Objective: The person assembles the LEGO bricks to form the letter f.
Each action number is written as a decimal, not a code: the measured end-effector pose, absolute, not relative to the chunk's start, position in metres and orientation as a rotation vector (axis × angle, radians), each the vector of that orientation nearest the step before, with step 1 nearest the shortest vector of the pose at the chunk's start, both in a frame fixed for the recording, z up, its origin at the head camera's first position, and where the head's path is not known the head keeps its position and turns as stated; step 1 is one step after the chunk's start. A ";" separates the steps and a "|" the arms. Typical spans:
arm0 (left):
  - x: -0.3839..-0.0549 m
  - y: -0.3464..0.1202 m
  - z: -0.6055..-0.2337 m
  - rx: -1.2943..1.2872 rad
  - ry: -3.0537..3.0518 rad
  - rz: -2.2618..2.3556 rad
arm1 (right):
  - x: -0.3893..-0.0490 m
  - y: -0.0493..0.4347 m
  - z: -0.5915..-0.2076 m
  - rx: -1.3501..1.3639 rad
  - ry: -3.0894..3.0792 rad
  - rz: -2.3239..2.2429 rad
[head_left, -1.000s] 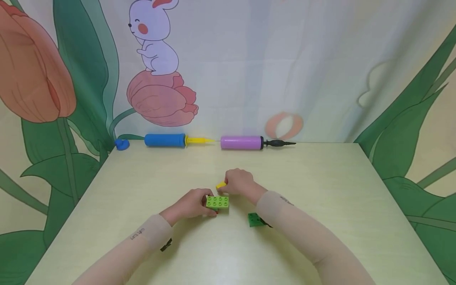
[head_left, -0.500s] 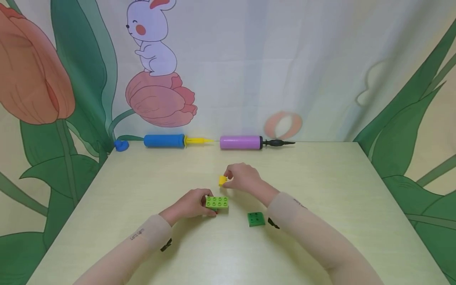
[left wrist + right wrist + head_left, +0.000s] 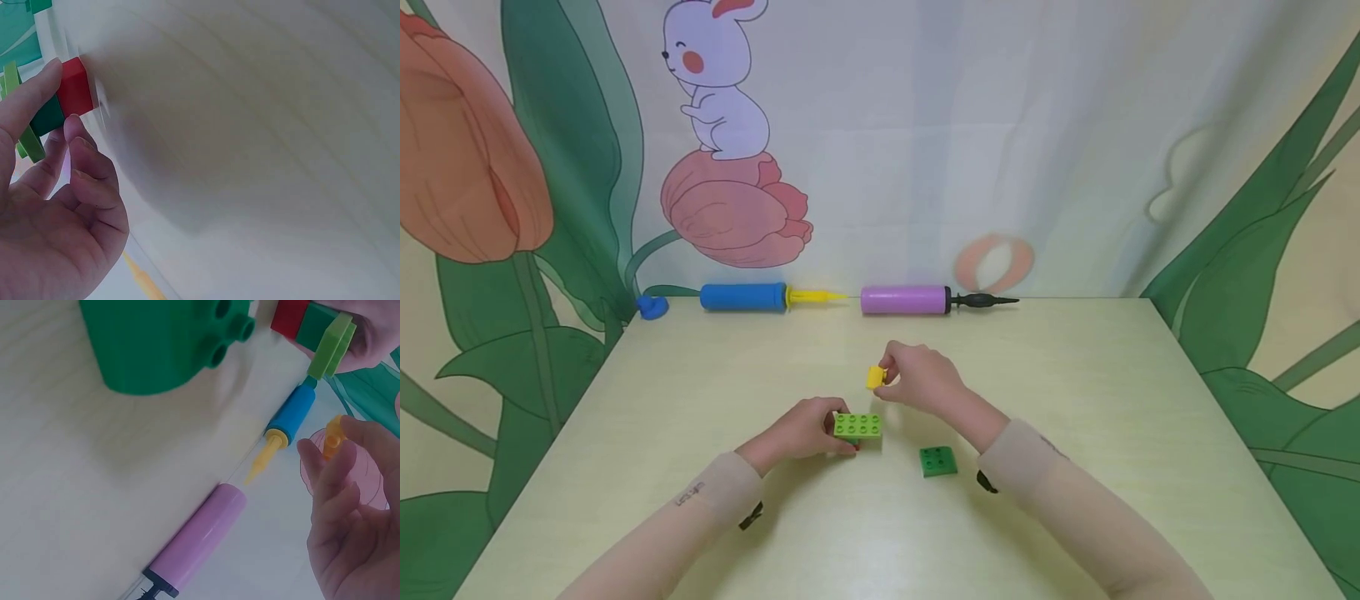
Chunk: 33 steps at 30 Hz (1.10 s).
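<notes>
Before a printed curtain [image 3: 1037, 150], midway across the table [image 3: 1075, 358], grips a lime-topped stack [image 3: 857, 426] with the left hand's [image 3: 805, 427] fingers, top's long axis 9 to 3 o'clock; pinches a yellow block [image 3: 875, 377] in the right hand [image 3: 925, 375] toward 1, with a green block [image 3: 938, 461] toward 4.

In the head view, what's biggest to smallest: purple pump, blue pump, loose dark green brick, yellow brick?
Largest: purple pump and blue pump, too alike to rank
Next: loose dark green brick
Smallest: yellow brick, partly hidden
</notes>
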<state>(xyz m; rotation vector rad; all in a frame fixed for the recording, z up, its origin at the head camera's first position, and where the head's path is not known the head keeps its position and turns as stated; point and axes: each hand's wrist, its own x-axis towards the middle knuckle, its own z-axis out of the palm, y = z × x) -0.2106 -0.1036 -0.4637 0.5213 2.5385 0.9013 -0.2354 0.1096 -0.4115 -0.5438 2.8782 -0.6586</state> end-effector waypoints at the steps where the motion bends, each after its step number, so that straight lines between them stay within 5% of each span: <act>1: -0.210 -0.104 -0.463 0.516 2.537 0.902 | -0.235 0.110 -0.412 -0.544 2.877 -0.679; 33: -0.208 -0.106 -0.464 0.565 2.525 0.957 | -0.213 0.117 -0.425 -0.685 2.671 -1.000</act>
